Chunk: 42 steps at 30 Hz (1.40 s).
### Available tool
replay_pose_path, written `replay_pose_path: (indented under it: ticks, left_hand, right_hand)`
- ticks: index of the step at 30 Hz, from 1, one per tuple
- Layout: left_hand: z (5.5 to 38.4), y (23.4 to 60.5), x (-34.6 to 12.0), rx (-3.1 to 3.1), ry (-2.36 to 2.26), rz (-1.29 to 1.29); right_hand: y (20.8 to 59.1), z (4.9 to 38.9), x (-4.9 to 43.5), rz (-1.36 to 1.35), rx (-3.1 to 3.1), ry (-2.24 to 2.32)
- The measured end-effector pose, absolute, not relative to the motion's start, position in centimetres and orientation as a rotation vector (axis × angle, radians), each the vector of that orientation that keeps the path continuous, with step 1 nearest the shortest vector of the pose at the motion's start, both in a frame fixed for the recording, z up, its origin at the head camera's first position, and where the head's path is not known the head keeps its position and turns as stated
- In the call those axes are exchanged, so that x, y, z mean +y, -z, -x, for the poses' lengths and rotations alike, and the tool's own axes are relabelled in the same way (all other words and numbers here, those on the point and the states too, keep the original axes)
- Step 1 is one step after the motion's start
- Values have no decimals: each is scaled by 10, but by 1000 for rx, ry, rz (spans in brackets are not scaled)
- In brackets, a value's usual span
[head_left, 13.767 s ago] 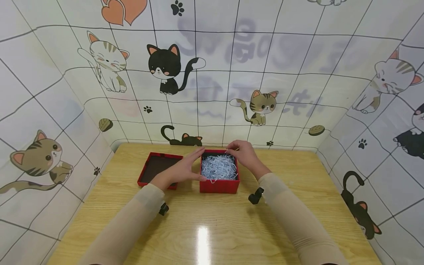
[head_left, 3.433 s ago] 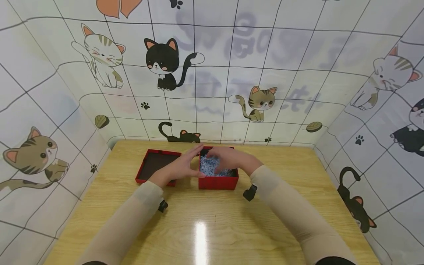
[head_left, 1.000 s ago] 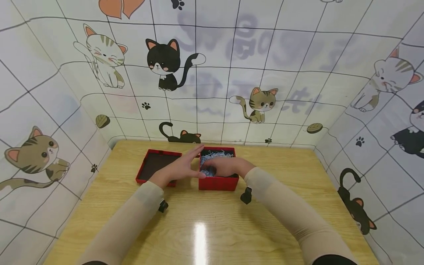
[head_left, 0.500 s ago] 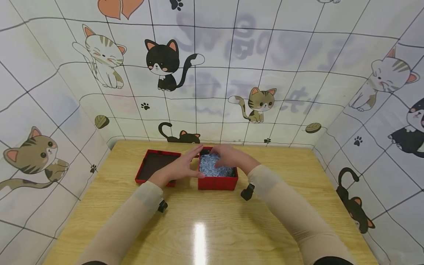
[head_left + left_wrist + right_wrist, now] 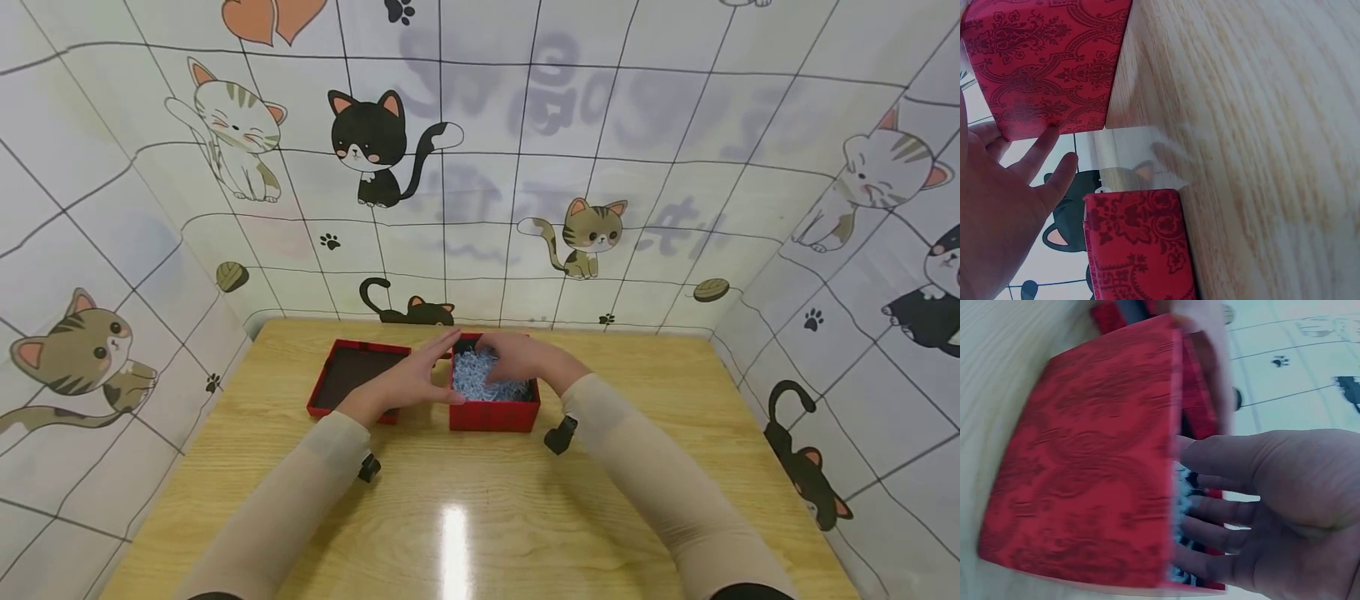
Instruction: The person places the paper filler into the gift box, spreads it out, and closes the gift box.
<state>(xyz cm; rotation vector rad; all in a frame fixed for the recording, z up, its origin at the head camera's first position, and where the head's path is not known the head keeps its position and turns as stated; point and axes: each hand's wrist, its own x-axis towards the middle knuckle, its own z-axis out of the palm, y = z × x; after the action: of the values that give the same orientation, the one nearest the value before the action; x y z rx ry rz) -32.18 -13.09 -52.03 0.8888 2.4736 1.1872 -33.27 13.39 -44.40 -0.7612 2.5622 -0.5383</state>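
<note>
A red patterned box (image 5: pixel 495 417) holds pale blue shredded paper (image 5: pixel 471 379). Its left side is spanned by my left hand (image 5: pixel 397 387), thumb at the front corner and fingers at the back one. In the left wrist view, spread fingers (image 5: pixel 1044 147) reach the edge of the box's side (image 5: pixel 1047 59). Over the right wall, my right hand (image 5: pixel 525 357) dips into the box. The right wrist view shows its fingers (image 5: pixel 1210 534) apart and gently bent among the shreds (image 5: pixel 1182 506), the tips hidden behind the box wall (image 5: pixel 1085 462).
Left of the box lies its red lid (image 5: pixel 352 375), dark inside facing up, partly under the left hand. Both rest near the back of a wooden table (image 5: pixel 487 517). A cat-printed white wall covering (image 5: pixel 487 192) stands close behind.
My right hand has risen from deep at the box's front towards the back since a second ago. Long ago it was at the back right rim, with fluffier shreds. My left hand stays put.
</note>
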Motion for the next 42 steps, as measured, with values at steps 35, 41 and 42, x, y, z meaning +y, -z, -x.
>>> replay_pose_path:
  ticks: [35, 41, 42]
  left_hand:
    - [321, 519, -130, 2506, -1154, -895]
    - [321, 517, -129, 2531, -1090, -877]
    - [321, 517, -129, 2530, -1088, -875]
  right_hand:
    - [451, 323, 145, 843, 2568, 882]
    - [445, 314, 170, 781, 2605, 1028]
    - [444, 313, 174, 777, 2613, 1046]
